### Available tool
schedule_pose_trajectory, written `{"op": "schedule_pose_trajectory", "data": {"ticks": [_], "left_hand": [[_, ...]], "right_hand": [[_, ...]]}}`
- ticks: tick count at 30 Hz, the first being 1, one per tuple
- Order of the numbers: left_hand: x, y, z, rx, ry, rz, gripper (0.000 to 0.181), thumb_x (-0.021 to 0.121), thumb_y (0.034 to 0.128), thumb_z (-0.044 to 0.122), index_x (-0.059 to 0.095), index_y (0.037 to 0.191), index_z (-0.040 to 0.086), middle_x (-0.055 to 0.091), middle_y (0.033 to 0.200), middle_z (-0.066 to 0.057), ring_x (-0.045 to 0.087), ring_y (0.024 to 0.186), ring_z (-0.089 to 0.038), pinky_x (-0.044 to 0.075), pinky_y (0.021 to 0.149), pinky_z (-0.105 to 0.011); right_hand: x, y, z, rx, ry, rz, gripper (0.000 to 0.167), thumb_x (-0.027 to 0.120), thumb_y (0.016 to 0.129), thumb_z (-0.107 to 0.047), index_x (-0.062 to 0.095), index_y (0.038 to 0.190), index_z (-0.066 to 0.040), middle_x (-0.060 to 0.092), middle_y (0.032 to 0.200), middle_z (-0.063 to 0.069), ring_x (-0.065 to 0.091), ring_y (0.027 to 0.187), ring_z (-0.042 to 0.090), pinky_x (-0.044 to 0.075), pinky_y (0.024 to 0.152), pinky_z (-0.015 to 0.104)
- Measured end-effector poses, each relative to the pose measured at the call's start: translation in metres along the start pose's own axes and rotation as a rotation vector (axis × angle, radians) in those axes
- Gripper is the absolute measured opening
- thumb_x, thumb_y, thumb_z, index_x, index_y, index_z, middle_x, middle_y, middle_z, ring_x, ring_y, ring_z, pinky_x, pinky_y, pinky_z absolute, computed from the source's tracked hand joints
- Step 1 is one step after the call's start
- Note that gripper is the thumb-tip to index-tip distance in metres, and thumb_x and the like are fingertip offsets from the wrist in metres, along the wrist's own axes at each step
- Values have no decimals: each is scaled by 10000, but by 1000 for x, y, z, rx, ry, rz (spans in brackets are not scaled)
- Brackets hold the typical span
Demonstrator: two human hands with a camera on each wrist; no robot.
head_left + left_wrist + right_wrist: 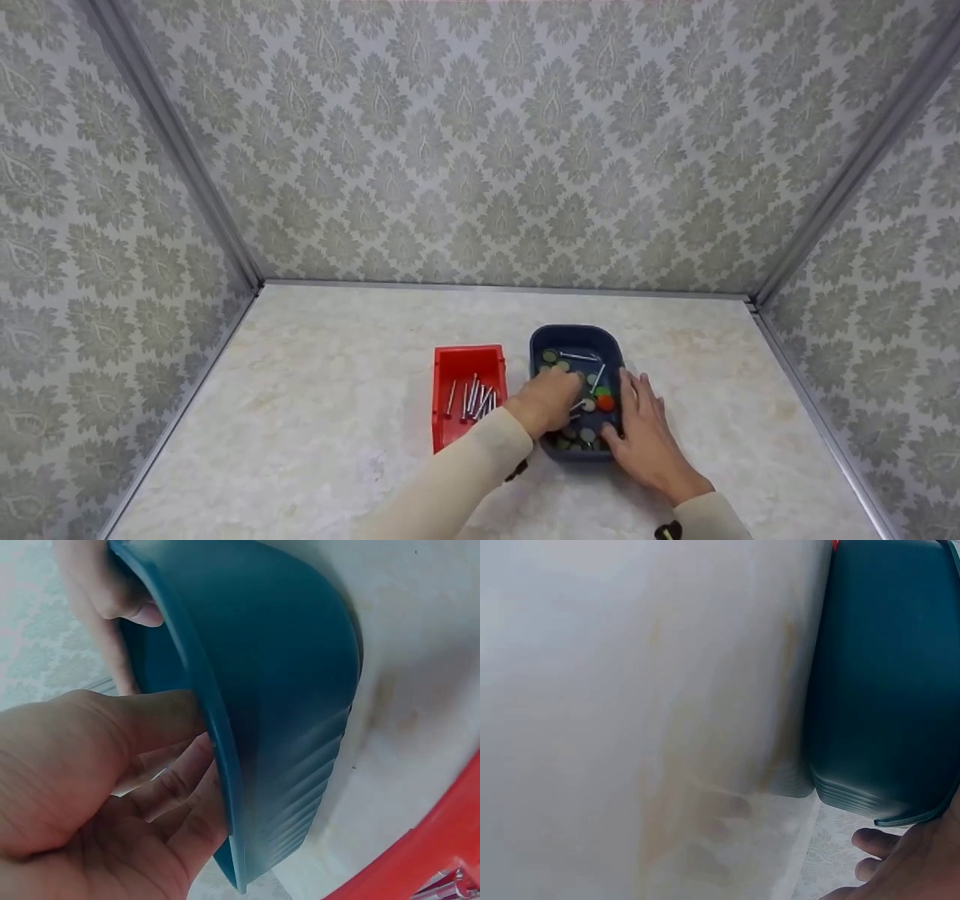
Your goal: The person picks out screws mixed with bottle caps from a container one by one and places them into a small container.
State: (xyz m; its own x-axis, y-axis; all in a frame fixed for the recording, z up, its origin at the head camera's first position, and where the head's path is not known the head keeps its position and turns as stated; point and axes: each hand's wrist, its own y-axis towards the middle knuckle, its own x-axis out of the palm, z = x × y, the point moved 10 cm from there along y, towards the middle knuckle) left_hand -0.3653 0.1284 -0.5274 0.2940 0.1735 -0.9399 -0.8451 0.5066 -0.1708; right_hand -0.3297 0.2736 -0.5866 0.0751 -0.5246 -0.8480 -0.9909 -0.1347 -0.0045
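Note:
A dark blue plastic bin (574,454) stands on the table, holding round discs in dull green, bright green and orange-red (604,403) among slim silver screws or nails (598,379). My left hand (551,397) reaches down over its left rim with fingers bent inside; the fingertips are hidden in the head view. In the left wrist view, the left hand (112,787) is at the rim, and what its fingertips touch is unclear. At the bin's right side my right hand (651,442) holds the wall, thumb over the rim and fingers along the outside.
Just left of the blue bin sits a red bin (442,427) with several slim silver screws or nails (474,397) in it. The pale table (315,420) is bounded by patterned wall panels (480,150) at the back and both sides.

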Motion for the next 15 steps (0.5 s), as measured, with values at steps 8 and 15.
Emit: {"op": "schedule_pose_trajectory", "data": {"ticks": [8, 15], "left_hand": [[-7, -7, -1, 61, -139, 14, 409, 830, 1082, 100, 800, 1484, 171, 822, 1447, -74, 753, 1281, -230, 620, 1227, -438], [-17, -11, -11, 59, -255, 41, 436, 866, 1028, 37, 772, 1438, 148, 830, 1392, -101, 764, 1116, -190, 674, 1137, -424]], "right_hand": [[1, 0, 2, 0, -3, 13, 996, 668, 1128, -257, 39, 1865, -29, 119, 1933, 306, 0, 1812, 567, 41, 1409, 837], [-1, -2, -1, -15, 7, 24, 998, 689, 1124, -246, 58, 1865, -26, 145, 1926, 313, 5, 1812, 565, 51, 1410, 838]]}}
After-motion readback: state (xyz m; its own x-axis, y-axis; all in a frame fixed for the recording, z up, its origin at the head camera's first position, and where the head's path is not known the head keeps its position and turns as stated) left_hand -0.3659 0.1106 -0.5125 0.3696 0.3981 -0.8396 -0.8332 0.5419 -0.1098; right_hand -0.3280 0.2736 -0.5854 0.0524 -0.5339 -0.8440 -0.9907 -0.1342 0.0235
